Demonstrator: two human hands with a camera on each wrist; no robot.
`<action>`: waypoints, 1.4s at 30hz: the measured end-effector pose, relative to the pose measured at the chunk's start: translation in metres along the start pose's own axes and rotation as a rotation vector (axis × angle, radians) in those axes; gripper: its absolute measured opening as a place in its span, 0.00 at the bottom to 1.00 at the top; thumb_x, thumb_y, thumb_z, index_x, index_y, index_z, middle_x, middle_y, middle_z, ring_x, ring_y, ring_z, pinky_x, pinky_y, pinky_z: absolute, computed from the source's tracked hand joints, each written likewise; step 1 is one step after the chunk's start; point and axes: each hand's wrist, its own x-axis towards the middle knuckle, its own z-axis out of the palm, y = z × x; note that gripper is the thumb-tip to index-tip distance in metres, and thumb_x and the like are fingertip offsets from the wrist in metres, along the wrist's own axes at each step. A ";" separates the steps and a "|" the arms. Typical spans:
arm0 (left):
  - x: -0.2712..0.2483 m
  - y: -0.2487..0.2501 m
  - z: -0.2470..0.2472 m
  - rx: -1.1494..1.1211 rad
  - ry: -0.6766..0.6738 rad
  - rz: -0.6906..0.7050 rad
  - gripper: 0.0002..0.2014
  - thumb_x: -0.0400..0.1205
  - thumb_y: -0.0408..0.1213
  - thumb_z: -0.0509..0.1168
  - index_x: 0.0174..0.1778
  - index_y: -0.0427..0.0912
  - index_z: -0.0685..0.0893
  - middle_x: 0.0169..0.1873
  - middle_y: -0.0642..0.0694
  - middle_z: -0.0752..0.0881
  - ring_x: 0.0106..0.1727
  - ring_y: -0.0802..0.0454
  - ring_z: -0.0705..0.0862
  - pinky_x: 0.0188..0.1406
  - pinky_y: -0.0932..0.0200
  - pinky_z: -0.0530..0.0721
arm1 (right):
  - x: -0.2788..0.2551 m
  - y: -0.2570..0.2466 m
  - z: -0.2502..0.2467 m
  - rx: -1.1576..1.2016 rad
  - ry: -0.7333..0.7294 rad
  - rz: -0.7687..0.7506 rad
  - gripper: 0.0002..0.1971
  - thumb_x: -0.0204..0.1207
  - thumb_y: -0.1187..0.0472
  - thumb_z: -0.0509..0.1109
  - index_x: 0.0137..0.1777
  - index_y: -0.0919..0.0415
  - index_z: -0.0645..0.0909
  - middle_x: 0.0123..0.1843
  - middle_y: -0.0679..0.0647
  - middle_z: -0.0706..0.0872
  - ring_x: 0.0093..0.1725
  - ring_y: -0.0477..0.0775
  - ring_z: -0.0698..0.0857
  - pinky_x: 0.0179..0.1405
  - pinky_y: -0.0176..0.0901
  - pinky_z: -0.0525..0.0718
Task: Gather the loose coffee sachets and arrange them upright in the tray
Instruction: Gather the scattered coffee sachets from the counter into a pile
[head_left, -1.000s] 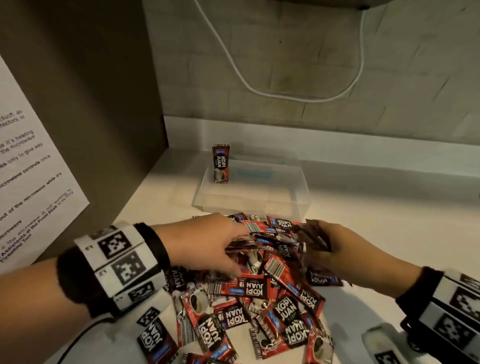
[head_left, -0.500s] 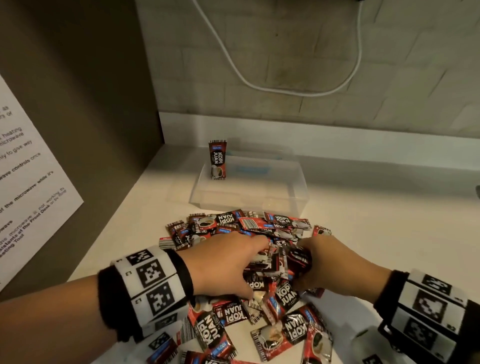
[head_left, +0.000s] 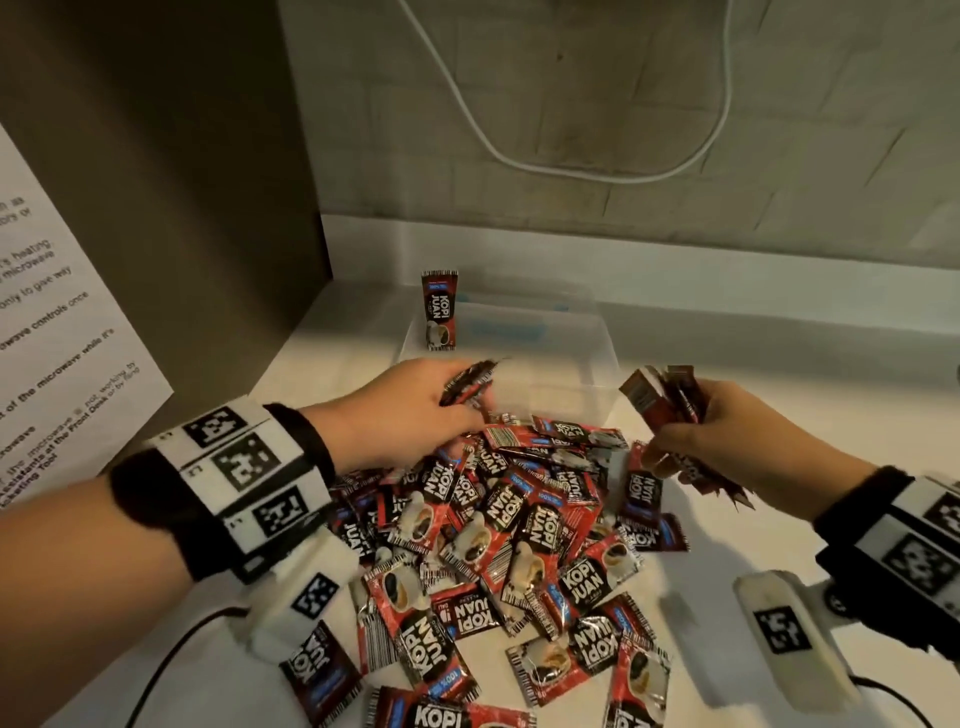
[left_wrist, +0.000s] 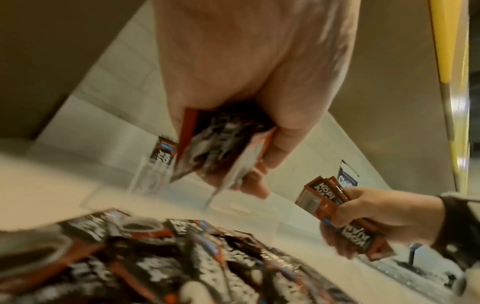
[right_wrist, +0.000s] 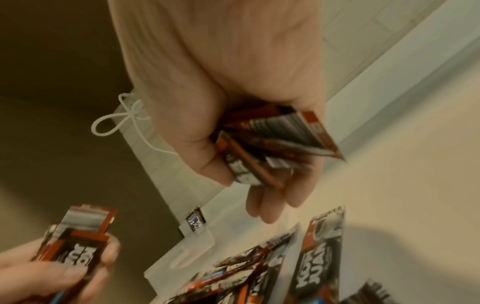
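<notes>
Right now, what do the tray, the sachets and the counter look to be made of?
Tray: clear, slightly frosted plastic, probably; the counter shows through its walls.
Sachets: glossy printed film, plastic or foil laminate; they catch glare, and silvery undersides show in the left hand.
Counter: smooth pale matte surface, perhaps laminate or solid surface; the material cannot be told apart.

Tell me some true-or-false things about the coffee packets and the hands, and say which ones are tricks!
1. The left hand grips a bunch of sachets. True.
2. The right hand holds nothing. False: it grips its own sachet bundle.
3. One upright sachet stands in the clear tray. True.
4. The tray is packed full. False: only that one sachet shows inside.
5. A pile of loose sachets lies on the counter. True.
</notes>
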 end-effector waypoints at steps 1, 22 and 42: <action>0.000 -0.002 -0.002 0.070 0.005 -0.016 0.05 0.83 0.32 0.65 0.50 0.47 0.83 0.38 0.47 0.87 0.31 0.54 0.83 0.22 0.70 0.76 | 0.003 0.003 -0.001 -0.019 0.006 0.007 0.06 0.75 0.74 0.68 0.50 0.67 0.77 0.37 0.66 0.89 0.30 0.54 0.86 0.22 0.41 0.80; 0.002 0.000 0.041 0.454 -0.185 -0.143 0.14 0.76 0.38 0.73 0.54 0.41 0.79 0.44 0.46 0.85 0.41 0.50 0.85 0.40 0.52 0.88 | 0.032 0.020 0.029 -0.358 0.111 0.194 0.12 0.64 0.67 0.80 0.42 0.64 0.80 0.39 0.58 0.85 0.35 0.53 0.82 0.28 0.41 0.81; 0.125 0.047 0.015 -0.657 0.216 -0.138 0.04 0.84 0.29 0.58 0.46 0.42 0.73 0.31 0.42 0.74 0.30 0.49 0.73 0.28 0.60 0.72 | 0.102 -0.055 0.009 0.631 0.217 -0.113 0.08 0.82 0.57 0.63 0.57 0.59 0.75 0.50 0.58 0.84 0.46 0.53 0.81 0.43 0.43 0.77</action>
